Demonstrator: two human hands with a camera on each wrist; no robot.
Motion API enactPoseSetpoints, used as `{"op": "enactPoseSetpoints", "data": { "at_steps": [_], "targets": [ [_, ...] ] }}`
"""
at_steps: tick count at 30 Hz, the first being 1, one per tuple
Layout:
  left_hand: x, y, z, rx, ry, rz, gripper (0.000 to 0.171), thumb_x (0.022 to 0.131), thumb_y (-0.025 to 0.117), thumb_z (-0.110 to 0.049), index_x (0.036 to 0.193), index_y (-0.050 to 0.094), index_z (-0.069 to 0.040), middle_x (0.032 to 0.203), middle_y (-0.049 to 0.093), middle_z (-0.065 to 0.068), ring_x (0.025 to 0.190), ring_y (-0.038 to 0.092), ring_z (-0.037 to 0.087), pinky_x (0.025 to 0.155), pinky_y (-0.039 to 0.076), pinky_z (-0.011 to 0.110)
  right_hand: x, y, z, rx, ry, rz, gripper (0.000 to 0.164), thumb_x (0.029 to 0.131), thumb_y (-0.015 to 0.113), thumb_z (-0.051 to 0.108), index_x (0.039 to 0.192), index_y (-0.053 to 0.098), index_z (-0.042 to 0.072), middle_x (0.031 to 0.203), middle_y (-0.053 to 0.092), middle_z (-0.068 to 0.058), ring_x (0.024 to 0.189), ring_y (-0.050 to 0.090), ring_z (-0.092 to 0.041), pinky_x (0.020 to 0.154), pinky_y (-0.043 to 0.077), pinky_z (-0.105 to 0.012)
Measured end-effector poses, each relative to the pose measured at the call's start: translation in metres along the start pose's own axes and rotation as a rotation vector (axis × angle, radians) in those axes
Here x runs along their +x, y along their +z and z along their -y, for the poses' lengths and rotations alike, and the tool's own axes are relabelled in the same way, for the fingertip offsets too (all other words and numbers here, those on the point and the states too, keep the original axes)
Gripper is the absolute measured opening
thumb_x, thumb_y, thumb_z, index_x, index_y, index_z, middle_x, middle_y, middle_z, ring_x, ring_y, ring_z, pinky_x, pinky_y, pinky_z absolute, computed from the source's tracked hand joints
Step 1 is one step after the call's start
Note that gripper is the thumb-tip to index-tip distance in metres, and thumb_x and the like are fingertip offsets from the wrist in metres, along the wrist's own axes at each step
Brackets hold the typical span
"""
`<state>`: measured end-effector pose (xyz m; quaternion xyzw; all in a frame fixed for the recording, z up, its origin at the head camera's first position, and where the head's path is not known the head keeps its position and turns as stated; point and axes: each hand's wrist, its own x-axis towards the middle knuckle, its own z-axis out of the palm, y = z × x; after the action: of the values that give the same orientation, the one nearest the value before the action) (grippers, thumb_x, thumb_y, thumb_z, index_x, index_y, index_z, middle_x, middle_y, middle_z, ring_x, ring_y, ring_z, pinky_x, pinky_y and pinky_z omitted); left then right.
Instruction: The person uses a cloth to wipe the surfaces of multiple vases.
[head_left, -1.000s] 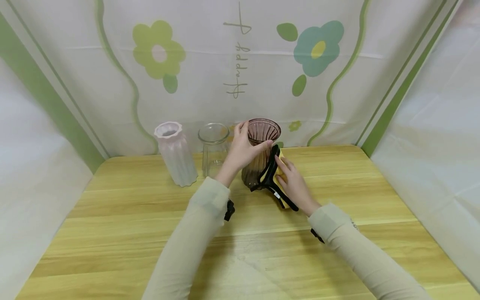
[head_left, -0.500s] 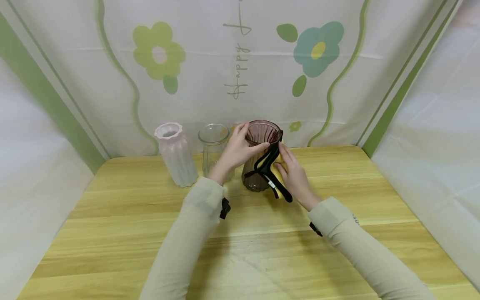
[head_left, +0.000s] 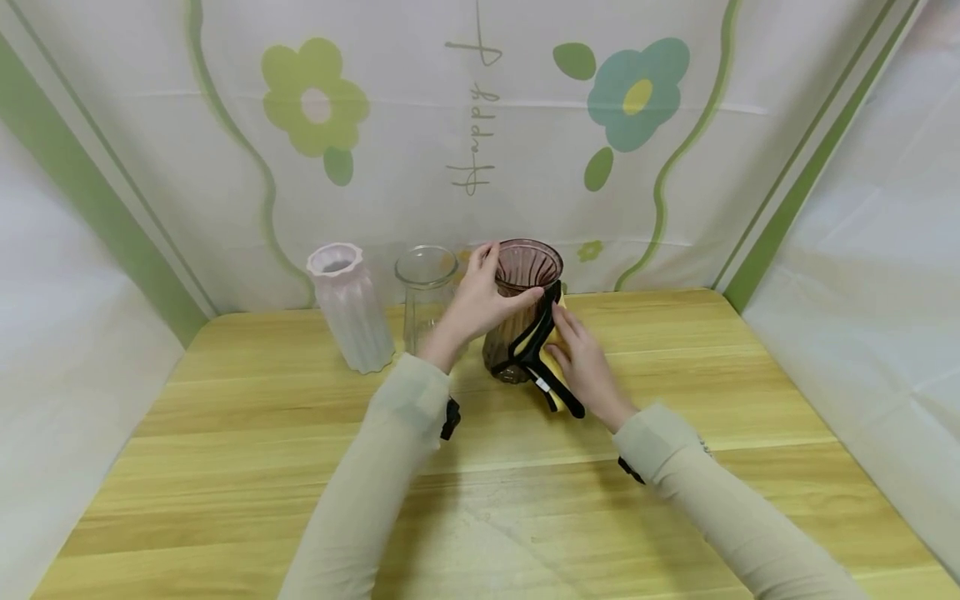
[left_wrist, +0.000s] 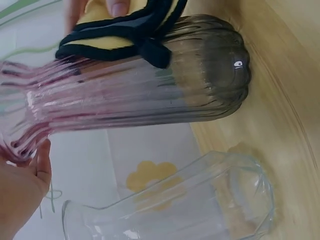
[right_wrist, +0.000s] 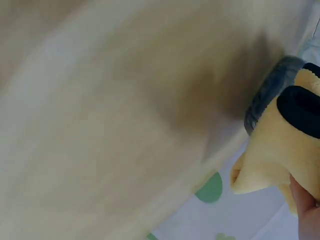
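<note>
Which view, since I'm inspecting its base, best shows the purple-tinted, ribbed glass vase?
Left wrist view: the ribbed glass vase looks large, its base unobstructed. The head view shows it smaller, partly covered by the left hand and black-edged yellow fabric cloth. The right wrist view shows only a dark portion.

Near the wooden worktop's (head_left: 225, 467) back edge, a black-trimmed yellow cloth (left_wrist: 107, 42) hides part of a ribbed purple glass vase (left_wrist: 125, 97).

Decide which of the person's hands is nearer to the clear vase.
Left. The left hand is beside the clear vase, gripping the purple vase near its rim. The right hand is farther off, on the purple vase's other side, holding the yellow-and-black cloth.
</note>
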<state>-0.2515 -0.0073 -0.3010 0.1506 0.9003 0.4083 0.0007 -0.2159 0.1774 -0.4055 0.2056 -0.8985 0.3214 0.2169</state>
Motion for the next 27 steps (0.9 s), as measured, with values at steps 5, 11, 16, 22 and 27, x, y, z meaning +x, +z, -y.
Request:
{"op": "enactPoseSetpoints", "data": {
  "at_steps": [5, 11, 16, 22, 27],
  "targets": [
    [0.0, 0.006, -0.002, -0.009, -0.02, -0.054, 0.106, 0.078, 0.07, -0.057, 0.155, 0.01, -0.015, 0.158, 0.005, 0.01, 0.131, 0.044, 0.041, 0.104, 0.044, 0.052, -0.008, 0.004, -0.004, -0.004, 0.059, 0.048, 0.062, 0.089, 0.063, 0.002, 0.145, 0.037, -0.002, 0.141, 0.045, -0.026, 0.128, 0.047, -0.043, 0.103, 0.044, -0.051],
    [-0.002, 0.004, -0.003, 0.008, -0.006, -0.077, 0.099, 0.079, 0.07, -0.055, 0.154, 0.02, -0.014, 0.156, 0.016, 0.007, 0.131, 0.043, 0.041, 0.103, 0.044, 0.053, -0.008, 0.002, -0.003, 0.0, 0.076, 0.043, 0.061, 0.09, 0.062, 0.003, 0.146, 0.037, 0.001, 0.142, 0.045, -0.025, 0.127, 0.047, -0.042, 0.102, 0.045, -0.051],
    [-0.003, 0.0, -0.001, 0.086, 0.0, -0.062, 0.093, 0.083, 0.064, -0.057, 0.154, 0.02, -0.017, 0.158, 0.018, 0.006, 0.135, 0.037, 0.043, 0.105, 0.04, 0.057, 0.004, -0.004, 0.005, 0.025, 0.049, 0.006, 0.06, 0.092, 0.059, 0.005, 0.147, 0.034, 0.002, 0.143, 0.043, -0.024, 0.126, 0.049, -0.041, 0.103, 0.045, -0.05],
    [-0.002, -0.005, 0.002, 0.207, 0.031, -0.022, 0.09, 0.087, 0.056, -0.06, 0.155, 0.015, -0.017, 0.16, 0.016, 0.008, 0.142, 0.028, 0.039, 0.114, 0.028, 0.056, 0.019, -0.014, 0.019, 0.058, 0.123, -0.019, 0.063, 0.096, 0.055, 0.011, 0.151, 0.026, 0.004, 0.151, 0.034, -0.022, 0.136, 0.039, -0.039, 0.111, 0.036, -0.051],
    [-0.002, -0.005, 0.003, 0.199, 0.046, -0.013, 0.089, 0.088, 0.055, -0.058, 0.155, 0.015, -0.015, 0.16, 0.016, 0.01, 0.141, 0.031, 0.038, 0.115, 0.027, 0.054, 0.023, -0.018, 0.024, 0.082, 0.15, -0.027, 0.065, 0.096, 0.055, 0.012, 0.152, 0.022, 0.005, 0.154, 0.03, -0.021, 0.14, 0.033, -0.038, 0.114, 0.032, -0.05]
  ]
}}
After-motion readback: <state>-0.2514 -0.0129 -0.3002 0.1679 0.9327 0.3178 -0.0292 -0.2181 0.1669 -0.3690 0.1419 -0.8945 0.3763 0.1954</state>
